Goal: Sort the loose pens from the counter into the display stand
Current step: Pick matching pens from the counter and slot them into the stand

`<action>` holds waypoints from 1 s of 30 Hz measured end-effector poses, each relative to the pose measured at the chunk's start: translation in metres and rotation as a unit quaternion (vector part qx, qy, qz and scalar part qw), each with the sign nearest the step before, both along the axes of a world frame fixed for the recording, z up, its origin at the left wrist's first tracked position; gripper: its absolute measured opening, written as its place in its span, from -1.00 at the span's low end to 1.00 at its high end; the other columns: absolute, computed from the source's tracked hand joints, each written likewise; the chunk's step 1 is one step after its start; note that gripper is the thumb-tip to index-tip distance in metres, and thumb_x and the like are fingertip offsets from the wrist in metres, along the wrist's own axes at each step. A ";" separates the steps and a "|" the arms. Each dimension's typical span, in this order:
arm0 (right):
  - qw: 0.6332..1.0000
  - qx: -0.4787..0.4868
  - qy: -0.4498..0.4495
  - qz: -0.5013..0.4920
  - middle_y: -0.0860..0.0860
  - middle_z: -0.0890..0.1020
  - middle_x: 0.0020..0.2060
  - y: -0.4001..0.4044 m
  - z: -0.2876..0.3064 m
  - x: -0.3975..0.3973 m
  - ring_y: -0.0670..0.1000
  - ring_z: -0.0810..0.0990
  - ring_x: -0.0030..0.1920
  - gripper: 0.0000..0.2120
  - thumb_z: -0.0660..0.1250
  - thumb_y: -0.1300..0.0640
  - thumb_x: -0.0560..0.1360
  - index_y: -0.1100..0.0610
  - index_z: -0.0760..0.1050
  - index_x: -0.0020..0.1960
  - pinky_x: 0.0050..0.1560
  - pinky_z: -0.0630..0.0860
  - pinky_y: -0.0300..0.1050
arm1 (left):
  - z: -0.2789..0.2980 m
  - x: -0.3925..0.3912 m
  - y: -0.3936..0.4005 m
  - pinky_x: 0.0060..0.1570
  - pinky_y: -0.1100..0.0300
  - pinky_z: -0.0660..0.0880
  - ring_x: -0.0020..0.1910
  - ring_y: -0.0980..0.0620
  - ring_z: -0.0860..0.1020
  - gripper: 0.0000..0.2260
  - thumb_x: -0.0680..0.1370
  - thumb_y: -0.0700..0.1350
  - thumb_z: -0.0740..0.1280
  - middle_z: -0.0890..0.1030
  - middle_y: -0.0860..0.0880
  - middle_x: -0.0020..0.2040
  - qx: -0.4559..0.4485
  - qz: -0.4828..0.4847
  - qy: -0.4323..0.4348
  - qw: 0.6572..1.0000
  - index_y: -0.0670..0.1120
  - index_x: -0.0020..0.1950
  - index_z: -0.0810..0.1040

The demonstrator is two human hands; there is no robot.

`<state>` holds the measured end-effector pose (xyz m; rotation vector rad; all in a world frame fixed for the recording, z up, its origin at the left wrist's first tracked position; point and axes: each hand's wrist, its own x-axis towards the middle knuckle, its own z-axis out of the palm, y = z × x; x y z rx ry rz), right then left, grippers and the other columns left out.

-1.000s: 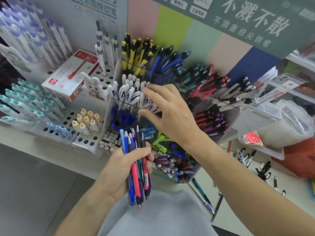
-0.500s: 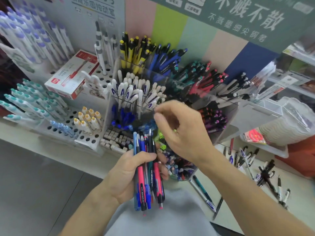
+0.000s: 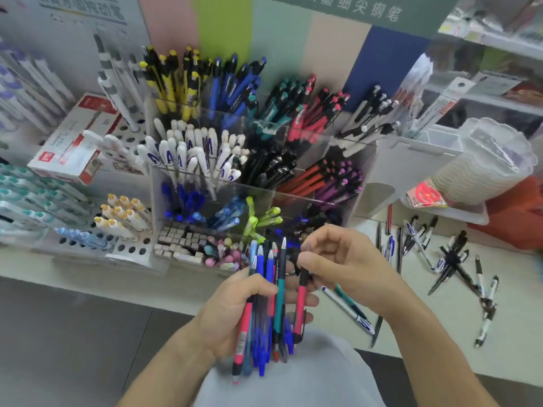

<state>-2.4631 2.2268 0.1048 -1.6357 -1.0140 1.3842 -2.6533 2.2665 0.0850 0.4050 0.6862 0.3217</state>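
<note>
Gripping a fanned bundle of pens at lower centre, the left hand curls round it as a ready supply. The right hand pinches the top of a red pen, seemingly drawing it out, though blur obscures the fingertips. Upper centre, the display stand groups pens by colour; loose pens lie on the counter at right.

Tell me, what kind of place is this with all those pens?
Most likely a stationery shop. A clear display stand holds pens sorted by colour, a boxed pack of pens sits beside it, and printed signs hang above.
</note>
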 end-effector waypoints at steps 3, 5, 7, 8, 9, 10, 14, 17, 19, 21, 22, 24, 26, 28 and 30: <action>1.000 -0.001 0.003 0.012 0.04 0.58 -0.30 -0.009 0.007 -0.004 0.08 0.58 -0.46 -0.84 0.42 0.32 0.54 0.17 0.55 0.09 -0.49 0.47 -0.15 | -0.004 0.004 -0.002 -0.55 0.26 0.53 -0.53 0.01 0.62 -0.65 0.52 -0.55 0.16 0.59 -0.22 -0.47 0.061 0.004 0.096 0.994 -0.35 -0.39 0.58; 0.998 0.001 -0.048 0.048 0.03 0.58 -0.29 -0.012 0.009 -0.010 0.09 0.64 -0.43 -0.75 0.39 0.30 0.56 0.06 0.57 0.19 -0.43 0.56 -0.09 | -0.005 0.009 -0.004 -0.41 0.17 0.61 -0.41 -0.07 0.67 -0.71 0.52 -0.50 0.19 0.62 -0.30 -0.36 0.029 -0.004 0.069 0.997 -0.36 -0.30 0.64; 0.990 -0.004 -0.124 0.074 0.00 0.64 -0.30 -0.014 0.009 -0.013 0.06 0.68 -0.39 -0.74 0.38 0.23 0.57 0.00 0.59 0.22 -0.33 0.65 -0.03 | -0.004 0.009 -0.007 -0.12 -0.15 0.64 -0.13 -0.30 0.67 -0.71 0.41 -0.35 0.29 0.63 -0.39 -0.07 0.006 -0.017 0.035 0.999 -0.34 0.11 0.59; 0.986 -0.006 -0.150 0.079 0.00 0.66 -0.31 -0.015 0.008 -0.013 0.05 0.68 -0.38 -0.76 0.39 0.20 0.57 -0.01 0.60 0.21 -0.28 0.67 0.00 | -0.007 0.007 -0.009 -0.06 -0.22 0.62 -0.06 -0.35 0.65 -0.61 0.38 -0.31 0.30 0.62 -0.40 0.00 0.000 -0.029 0.030 0.999 -0.33 0.21 0.53; 0.983 -0.006 -0.166 0.082 0.01 0.67 -0.32 -0.016 0.008 -0.013 0.03 0.68 -0.38 -0.79 0.40 0.17 0.57 -0.01 0.60 0.19 -0.24 0.68 0.02 | -0.009 0.005 -0.009 -0.04 -0.24 0.61 -0.04 -0.36 0.64 -0.57 0.37 -0.29 0.31 0.62 -0.40 0.03 -0.001 -0.029 0.029 0.999 -0.32 0.25 0.50; 0.981 -0.006 -0.175 0.084 0.01 0.67 -0.31 -0.017 0.009 -0.013 0.02 0.68 -0.38 -0.81 0.41 0.16 0.57 -0.01 0.59 0.16 -0.22 0.67 0.03 | -0.011 0.005 -0.010 -0.05 -0.23 0.61 -0.05 -0.36 0.64 -0.56 0.37 -0.28 0.32 0.62 -0.40 0.03 -0.003 -0.038 0.029 0.999 -0.32 0.25 0.49; 0.986 -0.027 -0.131 0.100 0.05 0.65 -0.29 -0.020 0.016 -0.003 0.02 0.68 -0.35 -0.87 0.42 0.18 0.56 0.01 0.53 0.05 -0.22 0.67 -0.01 | -0.010 0.008 -0.012 -0.09 -0.20 0.63 -0.09 -0.36 0.65 -0.60 0.36 -0.26 0.33 0.64 -0.39 0.00 0.011 -0.026 0.047 0.999 -0.29 0.20 0.56; 0.991 -0.046 -0.056 0.112 0.03 0.63 -0.31 -0.023 0.024 0.008 0.07 0.67 -0.33 -0.88 0.44 0.24 0.55 0.13 0.51 0.01 -0.24 0.64 -0.04 | -0.010 0.011 -0.012 0.01 -0.29 0.60 -0.09 -0.33 0.64 -0.69 0.37 -0.26 0.39 0.65 -0.35 -0.02 0.058 -0.015 0.088 0.994 -0.21 0.10 0.65; 0.991 -0.054 -0.027 0.123 0.07 0.64 -0.29 -0.024 0.025 0.012 0.12 0.67 -0.30 -0.88 0.45 0.24 0.54 0.15 0.50 -0.01 -0.22 0.63 0.00 | -0.010 0.012 -0.013 0.03 -0.24 0.59 -0.11 -0.28 0.63 -0.68 0.37 -0.24 0.45 0.66 -0.30 -0.07 0.074 -0.007 0.125 0.989 -0.22 0.12 0.64; 0.989 -0.054 -0.015 0.135 0.15 0.66 -0.23 -0.023 0.022 0.009 0.15 0.67 -0.29 -0.86 0.47 0.20 0.54 0.14 0.50 -0.01 -0.23 0.63 0.02 | -0.009 0.015 -0.015 -0.03 -0.17 0.61 -0.14 -0.25 0.63 -0.70 0.42 -0.18 0.39 0.65 -0.30 -0.07 0.080 -0.002 0.127 0.989 -0.22 0.14 0.62; 0.989 -0.051 -0.018 0.141 0.17 0.66 -0.23 -0.023 0.019 0.007 0.14 0.66 -0.31 -0.85 0.48 0.17 0.53 0.14 0.50 -0.01 -0.25 0.63 0.02 | -0.009 0.017 -0.016 -0.05 -0.16 0.61 -0.15 -0.25 0.63 -0.71 0.46 -0.16 0.37 0.64 -0.31 -0.07 0.076 0.000 0.116 0.990 -0.23 0.14 0.61; 0.989 -0.041 -0.031 0.138 0.09 0.66 -0.33 -0.023 0.016 0.005 0.05 0.64 -0.36 -0.91 0.47 0.18 0.54 0.14 0.56 -0.01 -0.28 0.63 -0.03 | -0.009 0.019 -0.017 -0.13 -0.08 0.65 -0.20 -0.20 0.64 -0.72 0.51 -0.09 0.35 0.64 -0.28 -0.11 0.058 0.014 0.100 0.993 -0.23 0.12 0.63; 0.993 -0.016 -0.043 0.112 0.00 0.65 -0.40 -0.023 0.019 0.010 0.00 0.61 -0.40 -0.98 0.44 0.22 0.55 0.17 0.63 -0.02 -0.30 0.61 -0.07 | -0.010 0.020 -0.017 -0.24 0.05 0.63 -0.29 -0.12 0.63 -0.70 0.53 -0.01 0.35 0.64 -0.20 -0.18 0.013 0.036 0.085 0.996 -0.21 0.09 0.66; 0.998 0.013 -0.032 0.056 0.04 0.64 -0.43 -0.023 0.026 0.022 0.02 0.58 -0.42 -0.96 0.42 0.26 0.55 0.22 0.65 -0.05 -0.33 0.58 -0.09 | -0.013 0.021 -0.016 -0.21 0.06 0.60 -0.29 -0.09 0.58 -0.64 0.54 0.10 0.37 0.59 -0.15 -0.18 -0.040 0.060 0.045 0.996 -0.19 0.10 0.62; 1.000 0.023 -0.015 0.015 0.12 0.60 -0.45 -0.022 0.032 0.036 0.04 0.54 -0.45 -0.94 0.40 0.28 0.55 0.25 0.64 -0.07 -0.37 0.52 -0.18 | -0.016 0.023 -0.016 -0.15 0.04 0.55 -0.27 -0.09 0.52 -0.53 0.55 0.24 0.31 0.54 -0.14 -0.18 -0.060 0.074 0.027 0.995 -0.16 0.13 0.56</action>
